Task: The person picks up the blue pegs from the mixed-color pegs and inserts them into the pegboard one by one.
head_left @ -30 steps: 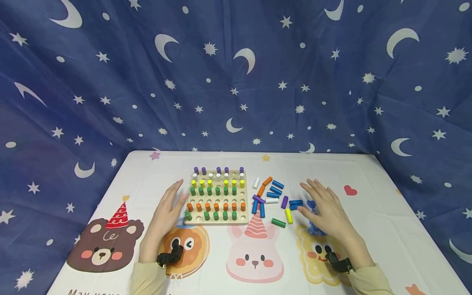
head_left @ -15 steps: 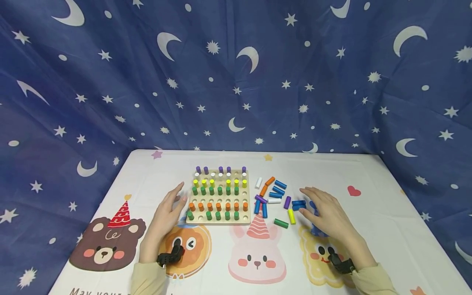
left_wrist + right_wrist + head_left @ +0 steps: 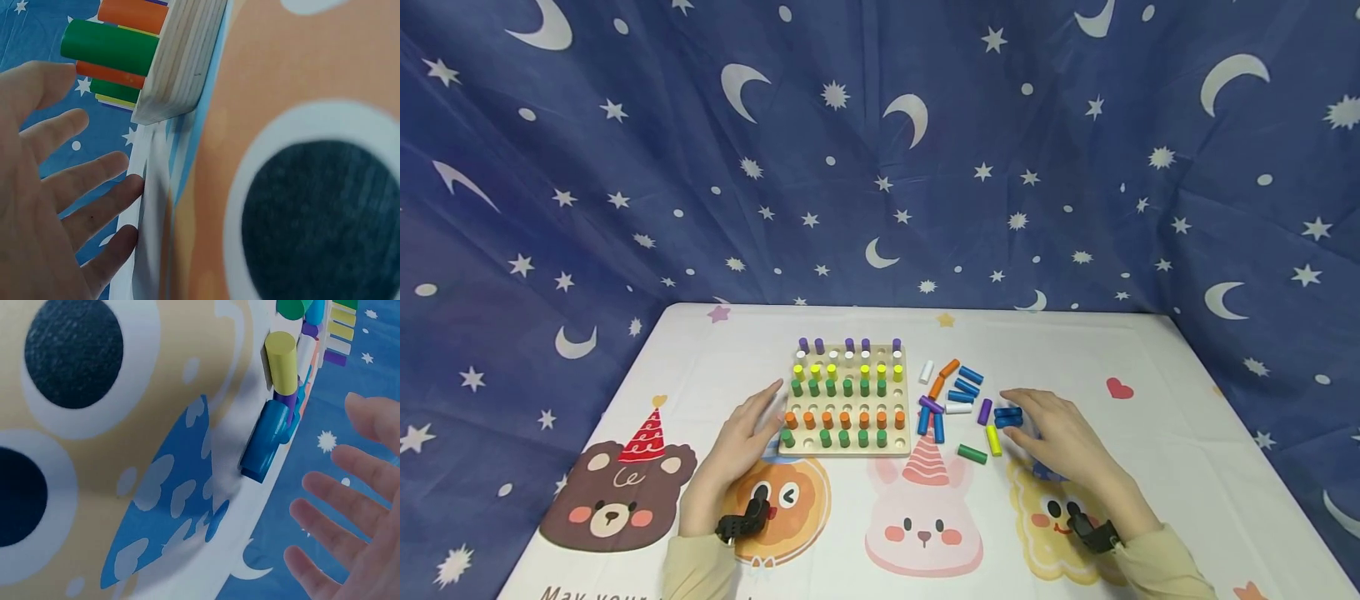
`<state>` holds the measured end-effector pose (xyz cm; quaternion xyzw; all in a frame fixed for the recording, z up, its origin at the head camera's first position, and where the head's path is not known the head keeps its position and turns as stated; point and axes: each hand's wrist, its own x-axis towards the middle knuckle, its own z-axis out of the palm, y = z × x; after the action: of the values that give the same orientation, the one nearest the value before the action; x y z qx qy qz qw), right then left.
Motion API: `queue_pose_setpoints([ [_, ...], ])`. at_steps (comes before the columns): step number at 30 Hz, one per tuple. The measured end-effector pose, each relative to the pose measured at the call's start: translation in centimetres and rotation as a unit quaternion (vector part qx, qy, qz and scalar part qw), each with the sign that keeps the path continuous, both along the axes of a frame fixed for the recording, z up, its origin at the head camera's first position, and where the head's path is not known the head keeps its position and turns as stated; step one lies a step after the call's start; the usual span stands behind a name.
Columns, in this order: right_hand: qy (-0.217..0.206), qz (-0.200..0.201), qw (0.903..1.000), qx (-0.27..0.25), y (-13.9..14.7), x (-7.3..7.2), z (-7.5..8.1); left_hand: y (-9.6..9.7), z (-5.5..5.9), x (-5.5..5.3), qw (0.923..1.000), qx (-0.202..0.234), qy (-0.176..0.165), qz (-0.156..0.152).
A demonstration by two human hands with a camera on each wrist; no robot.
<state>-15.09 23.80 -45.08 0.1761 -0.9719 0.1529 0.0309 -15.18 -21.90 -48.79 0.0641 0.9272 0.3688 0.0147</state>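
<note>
A wooden pegboard (image 3: pixel 891 452) lies on the table, with rows of upright purple, white, yellow, green and orange pegs; some holes are bare. My left hand (image 3: pixel 737 437) is beside its left edge, fingers spread and holding nothing. In the left wrist view a green peg (image 3: pixel 112 49) stands out from the board's corner, close to the thumb. To the right of the board lie loose pegs in several colours. My right hand (image 3: pixel 1063 437) hovers next to two blue pegs (image 3: pixel 1008 417), and a yellow peg (image 3: pixel 993 441) lies nearby. Its fingers are spread with nothing in them.
Loose blue pegs (image 3: pixel 961 397), orange pegs (image 3: pixel 950 367), white pegs (image 3: pixel 958 409), purple pegs (image 3: pixel 985 411) and a green peg (image 3: pixel 972 454) are scattered between board and right hand. A cartoon-printed cloth (image 3: pixel 820 575) covers the table. Behind hangs a blue curtain (image 3: pixel 880 217).
My left hand has come slightly right, closer to the board's edge. My right hand has shifted left toward the blue pegs. The head view moved a little; the pegs lie as before.
</note>
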Motion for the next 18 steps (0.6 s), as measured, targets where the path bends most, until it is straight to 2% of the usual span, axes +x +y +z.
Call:
queue_pose_setpoints([
  [8,0.018,0.024,0.9991,0.031,-0.4,-0.7,-0.4,-0.2,-0.1,0.0,1.0,0.003,-0.007,0.001],
  [18,0.046,0.039,0.9969,0.05,-0.5,-1.2,-0.8,-0.3,-0.4,0.1,0.9999,-0.006,0.004,-0.007],
])
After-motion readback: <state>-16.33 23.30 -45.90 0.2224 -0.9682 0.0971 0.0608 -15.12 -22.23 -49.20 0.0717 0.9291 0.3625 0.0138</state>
